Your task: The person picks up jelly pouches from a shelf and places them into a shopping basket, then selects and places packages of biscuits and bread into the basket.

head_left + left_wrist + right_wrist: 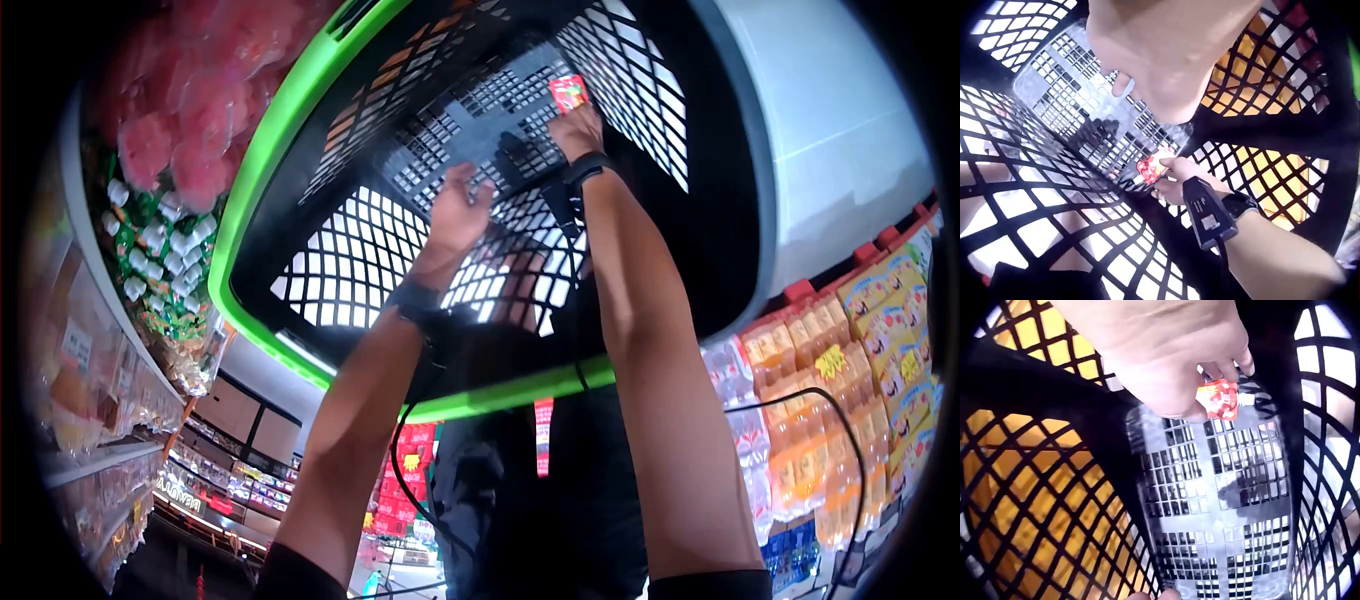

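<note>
A black shopping basket with lattice sides and a green rim (245, 180) surrounds both hands. Down at one end of its gridded floor (1210, 512), my right hand (577, 132) pinches a small red pouch (1221, 400) with a white spout, plainly seen in the right wrist view. My left hand (460, 212) hovers inside the basket to the left of the right one, its fingers loosely bent around nothing. In the left wrist view the back of that hand (1166, 56) fills the top, with the red pouch (1152, 165) farther off below it.
Shelves of packaged goods (90, 370) line the left side, with green bottles with white caps (160, 250) above them. Orange drink bottles (810, 420) and yellow packs (890, 320) are stacked at the right. A black cable (850, 430) loops beside the right arm.
</note>
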A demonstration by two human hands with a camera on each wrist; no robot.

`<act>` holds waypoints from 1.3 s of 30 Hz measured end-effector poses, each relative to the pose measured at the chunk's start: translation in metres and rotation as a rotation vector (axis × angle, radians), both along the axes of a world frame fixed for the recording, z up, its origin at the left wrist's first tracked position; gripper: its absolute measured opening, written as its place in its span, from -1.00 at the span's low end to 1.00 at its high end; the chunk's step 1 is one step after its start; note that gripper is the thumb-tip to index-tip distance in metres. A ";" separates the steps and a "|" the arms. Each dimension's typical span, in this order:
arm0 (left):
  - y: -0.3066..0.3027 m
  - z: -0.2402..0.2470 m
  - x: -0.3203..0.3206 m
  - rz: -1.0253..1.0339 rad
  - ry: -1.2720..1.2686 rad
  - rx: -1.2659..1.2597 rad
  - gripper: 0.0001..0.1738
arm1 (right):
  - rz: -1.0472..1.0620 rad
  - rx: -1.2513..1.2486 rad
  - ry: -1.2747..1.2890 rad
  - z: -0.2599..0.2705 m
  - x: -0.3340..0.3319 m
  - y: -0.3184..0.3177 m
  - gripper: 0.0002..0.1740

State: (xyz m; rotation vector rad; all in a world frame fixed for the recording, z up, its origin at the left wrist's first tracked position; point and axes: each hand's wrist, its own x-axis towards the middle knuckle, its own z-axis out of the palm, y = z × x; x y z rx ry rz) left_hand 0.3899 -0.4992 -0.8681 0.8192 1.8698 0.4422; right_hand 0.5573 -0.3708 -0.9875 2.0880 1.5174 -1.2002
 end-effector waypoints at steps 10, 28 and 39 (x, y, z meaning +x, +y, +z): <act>-0.028 -0.030 0.014 -0.055 0.011 -0.175 -0.56 | 0.015 0.201 -0.132 -0.043 0.003 -0.024 -0.19; 0.003 0.220 0.003 0.029 0.251 -0.125 -0.33 | 0.217 -0.702 0.700 0.326 -0.008 -0.033 -0.48; 0.046 0.494 0.017 0.193 -0.605 0.094 -0.56 | 0.663 -0.137 0.831 0.625 0.023 0.041 -0.38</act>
